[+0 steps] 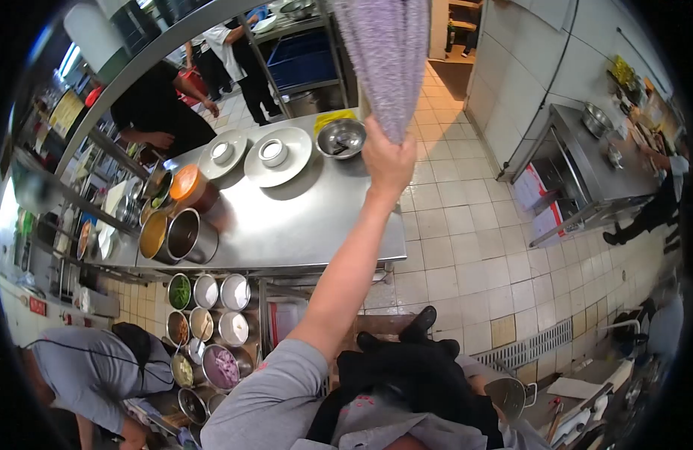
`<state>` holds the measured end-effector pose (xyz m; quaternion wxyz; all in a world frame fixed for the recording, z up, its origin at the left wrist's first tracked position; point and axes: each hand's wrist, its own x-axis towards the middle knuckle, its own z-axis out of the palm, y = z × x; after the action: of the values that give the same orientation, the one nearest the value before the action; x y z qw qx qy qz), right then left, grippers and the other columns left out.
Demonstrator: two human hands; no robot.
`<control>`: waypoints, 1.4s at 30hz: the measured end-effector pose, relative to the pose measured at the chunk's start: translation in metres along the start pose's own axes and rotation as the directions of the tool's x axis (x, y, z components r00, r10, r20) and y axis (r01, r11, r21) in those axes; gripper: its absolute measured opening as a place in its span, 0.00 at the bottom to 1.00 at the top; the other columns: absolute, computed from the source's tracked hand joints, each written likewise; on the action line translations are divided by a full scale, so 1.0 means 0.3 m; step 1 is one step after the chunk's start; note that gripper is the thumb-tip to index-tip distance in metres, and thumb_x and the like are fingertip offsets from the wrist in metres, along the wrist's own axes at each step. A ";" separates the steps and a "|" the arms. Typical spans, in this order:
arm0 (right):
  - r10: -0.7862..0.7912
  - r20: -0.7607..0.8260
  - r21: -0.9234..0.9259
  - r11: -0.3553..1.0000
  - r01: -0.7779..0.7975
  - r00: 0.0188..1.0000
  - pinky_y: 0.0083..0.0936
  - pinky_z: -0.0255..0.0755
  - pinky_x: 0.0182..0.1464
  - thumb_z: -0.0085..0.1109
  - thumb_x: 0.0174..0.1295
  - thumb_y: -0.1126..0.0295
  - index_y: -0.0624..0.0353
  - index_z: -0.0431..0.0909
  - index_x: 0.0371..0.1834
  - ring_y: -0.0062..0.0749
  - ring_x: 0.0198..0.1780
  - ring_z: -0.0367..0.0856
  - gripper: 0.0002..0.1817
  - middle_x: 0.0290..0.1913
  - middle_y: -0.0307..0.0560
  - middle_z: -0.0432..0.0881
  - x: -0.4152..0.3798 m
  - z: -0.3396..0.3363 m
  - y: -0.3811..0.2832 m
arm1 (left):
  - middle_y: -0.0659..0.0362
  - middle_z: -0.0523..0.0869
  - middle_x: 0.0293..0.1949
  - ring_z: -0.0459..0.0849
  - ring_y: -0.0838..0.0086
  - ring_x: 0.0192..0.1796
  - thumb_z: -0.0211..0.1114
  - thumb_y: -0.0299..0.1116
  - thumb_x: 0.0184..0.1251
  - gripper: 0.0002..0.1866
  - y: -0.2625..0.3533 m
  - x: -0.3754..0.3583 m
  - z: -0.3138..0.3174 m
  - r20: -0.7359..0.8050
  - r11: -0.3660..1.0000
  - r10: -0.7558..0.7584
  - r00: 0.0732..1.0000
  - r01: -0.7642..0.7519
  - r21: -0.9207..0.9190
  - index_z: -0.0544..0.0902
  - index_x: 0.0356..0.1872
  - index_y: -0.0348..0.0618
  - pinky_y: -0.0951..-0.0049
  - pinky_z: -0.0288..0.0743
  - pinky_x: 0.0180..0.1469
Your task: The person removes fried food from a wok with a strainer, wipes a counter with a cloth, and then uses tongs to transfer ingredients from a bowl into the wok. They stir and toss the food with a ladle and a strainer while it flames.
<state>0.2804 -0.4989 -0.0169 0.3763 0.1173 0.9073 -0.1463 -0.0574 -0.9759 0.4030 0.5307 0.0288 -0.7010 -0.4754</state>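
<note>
My left arm reaches forward past the end of the steel counter point(301, 217). In my left hand point(390, 159), closed tight, is the gathered end of a purple-grey towel point(384, 67), which stretches up to the top edge of the view. Just left of that hand on the counter sit a steel bowl point(340, 139) with dark pieces inside and a white plate point(295, 174) with a small white cup on it. Low at my right side, beside a metal pot point(505, 397), a bit of my right hand point(478, 385) shows; its fingers are hidden.
Another plate point(211, 166), an orange-lidded container point(185, 182) and steel pots point(193, 236) stand on the counter. Below are several ingredient tins point(234, 328). A person in grey point(99, 367) bends at left; a person in black point(159, 105) stands across. At right is a side table point(586, 157).
</note>
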 end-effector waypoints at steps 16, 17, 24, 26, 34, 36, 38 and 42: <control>-0.306 -0.252 0.782 0.494 0.379 0.918 0.17 0.63 0.19 0.53 0.63 0.52 0.56 0.74 0.29 0.19 0.20 0.71 0.17 0.23 0.38 0.76 0.323 -0.662 -0.762 | 0.41 0.78 0.24 0.78 0.45 0.29 0.58 0.25 0.49 0.21 0.190 -0.112 0.034 0.107 0.975 -0.188 0.976 0.199 -0.100 0.65 0.45 0.33 0.57 0.71 0.33; -0.414 -0.347 0.729 0.445 0.520 0.841 0.19 0.68 0.27 0.51 0.63 0.49 0.56 0.75 0.33 0.21 0.27 0.74 0.19 0.27 0.39 0.78 0.245 -0.821 -0.935 | 0.41 0.77 0.23 0.78 0.45 0.29 0.58 0.25 0.48 0.20 0.194 -0.118 0.034 0.095 0.975 -0.196 0.976 0.205 -0.086 0.64 0.45 0.33 0.56 0.70 0.32; -0.878 -0.467 0.592 -0.227 0.773 0.101 0.31 0.59 0.64 0.41 0.69 0.54 0.68 0.61 0.63 0.33 0.64 0.65 0.29 0.61 0.52 0.70 -0.380 -1.539 -1.752 | 0.39 0.74 0.22 0.77 0.44 0.28 0.57 0.23 0.46 0.19 0.206 -0.121 0.011 -0.019 0.991 -0.124 0.992 0.123 -0.055 0.62 0.40 0.33 0.53 0.66 0.30; -0.969 -0.245 0.726 -0.161 0.669 0.032 0.29 0.61 0.64 0.41 0.69 0.55 0.70 0.59 0.63 0.35 0.65 0.65 0.29 0.62 0.54 0.67 -0.462 -1.681 -1.884 | 0.39 0.74 0.22 0.76 0.43 0.28 0.57 0.23 0.46 0.19 0.215 -0.126 -0.004 0.013 0.988 -0.147 0.989 0.148 -0.044 0.62 0.40 0.32 0.53 0.66 0.30; -0.971 -0.086 0.929 -0.160 0.333 -0.225 0.14 0.56 0.25 0.53 0.65 0.64 0.73 0.60 0.62 0.13 0.22 0.58 0.28 0.25 0.34 0.60 -0.620 -1.681 -2.019 | 0.40 0.73 0.21 0.75 0.41 0.29 0.59 0.24 0.46 0.19 0.209 -0.126 0.010 -0.002 0.989 -0.137 0.991 0.137 -0.060 0.61 0.37 0.34 0.52 0.65 0.29; -0.975 -0.159 0.875 -0.212 0.436 -0.156 0.12 0.55 0.25 0.54 0.63 0.66 0.72 0.63 0.59 0.11 0.21 0.57 0.26 0.24 0.32 0.60 -0.559 -1.698 -2.035 | 0.39 0.73 0.22 0.75 0.41 0.29 0.59 0.24 0.46 0.19 0.197 -0.124 0.004 0.007 0.989 -0.142 0.990 0.142 -0.038 0.61 0.37 0.34 0.52 0.66 0.30; -0.967 -0.251 0.807 -0.237 0.541 -0.049 0.11 0.53 0.24 0.56 0.61 0.67 0.68 0.67 0.53 0.09 0.20 0.56 0.21 0.21 0.29 0.59 -0.558 -1.701 -2.039 | 0.39 0.74 0.23 0.75 0.41 0.30 0.59 0.25 0.46 0.18 0.185 -0.108 0.013 0.009 0.992 -0.124 0.992 0.124 -0.025 0.61 0.37 0.34 0.52 0.66 0.31; -0.940 -0.340 0.763 -0.290 0.578 -0.024 0.11 0.53 0.24 0.57 0.60 0.66 0.68 0.68 0.51 0.09 0.19 0.56 0.21 0.21 0.29 0.59 -0.589 -1.666 -2.043 | 0.38 0.75 0.24 0.75 0.40 0.31 0.58 0.25 0.46 0.18 0.122 -0.074 -0.005 0.008 0.996 -0.085 0.996 0.085 0.004 0.61 0.38 0.36 0.51 0.66 0.31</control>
<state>-0.1199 -0.9100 0.5553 0.2539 -0.4265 0.4420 -0.7472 -0.0298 -0.9448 0.4125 0.5072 0.0578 -0.7021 -0.4964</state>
